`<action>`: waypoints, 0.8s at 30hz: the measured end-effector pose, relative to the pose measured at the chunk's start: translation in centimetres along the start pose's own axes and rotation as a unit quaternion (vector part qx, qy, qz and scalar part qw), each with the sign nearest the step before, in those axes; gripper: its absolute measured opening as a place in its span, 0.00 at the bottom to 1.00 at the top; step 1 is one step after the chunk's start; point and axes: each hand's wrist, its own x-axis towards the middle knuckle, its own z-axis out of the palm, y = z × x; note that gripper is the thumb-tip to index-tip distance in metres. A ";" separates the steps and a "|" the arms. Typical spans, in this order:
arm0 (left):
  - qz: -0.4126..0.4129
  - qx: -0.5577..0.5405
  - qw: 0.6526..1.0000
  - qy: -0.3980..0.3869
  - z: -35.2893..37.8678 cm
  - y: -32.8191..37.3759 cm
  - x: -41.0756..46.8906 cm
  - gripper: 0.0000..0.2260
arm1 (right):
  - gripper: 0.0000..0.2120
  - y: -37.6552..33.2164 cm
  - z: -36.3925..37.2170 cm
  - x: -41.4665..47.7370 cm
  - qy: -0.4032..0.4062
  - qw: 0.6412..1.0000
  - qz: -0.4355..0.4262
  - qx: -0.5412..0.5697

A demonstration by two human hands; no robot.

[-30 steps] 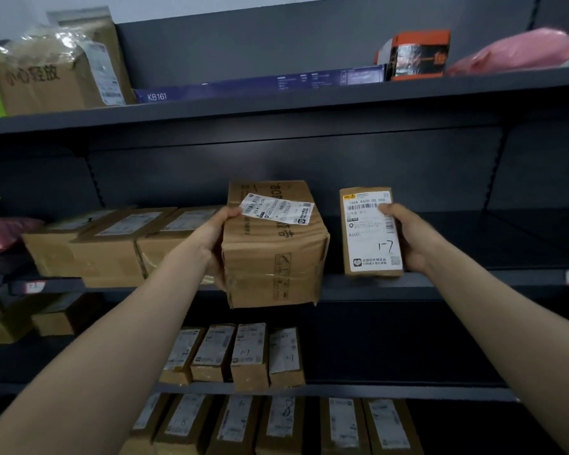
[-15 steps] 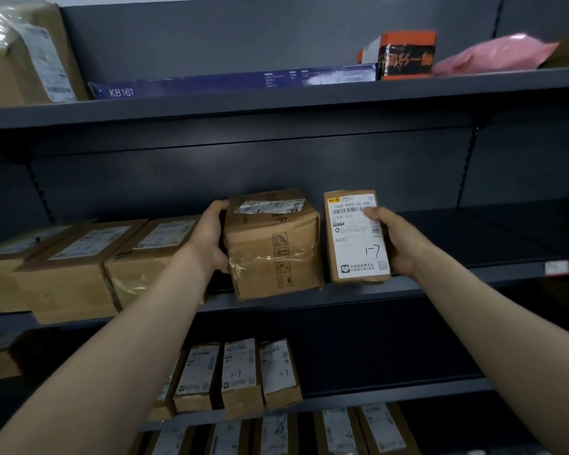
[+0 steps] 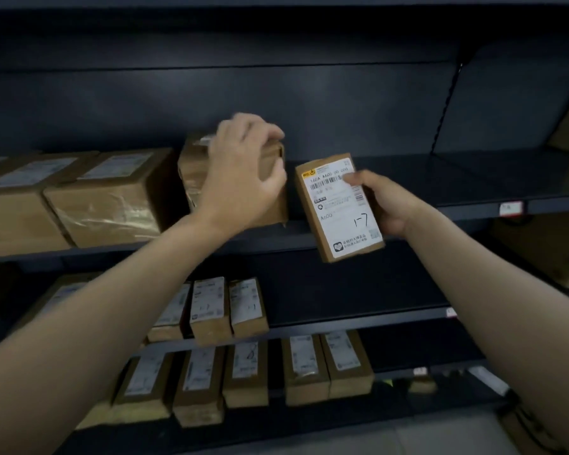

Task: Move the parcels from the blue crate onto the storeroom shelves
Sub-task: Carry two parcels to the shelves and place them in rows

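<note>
Left hand (image 3: 243, 178): is curling over tall brown cardboard box (image 3: 194, 178) on dark shelf (image 3: 457, 178).
Right hand (image 3: 388, 205): is gripping tilted white-labelled brown parcel (image 3: 339, 211).

Dim, motion-blurred, wide-angle edge distortion

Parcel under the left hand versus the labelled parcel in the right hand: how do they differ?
The bulky parcel is thick and boxy; the flat parcel is slim. The bulky parcel sits on the shelf under the left hand; the flat parcel is held tilted, off the shelf, by the right hand. The flat parcel's label faces the camera; the bulky parcel's is mostly covered. Both are brown cardboard.
</note>
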 end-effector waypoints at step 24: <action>0.096 0.141 0.948 -0.270 5.7 -2.6 -13.5 0.13 | 0.17 20.5 1.7 9.7 -0.011 0.963 0.269 -0.017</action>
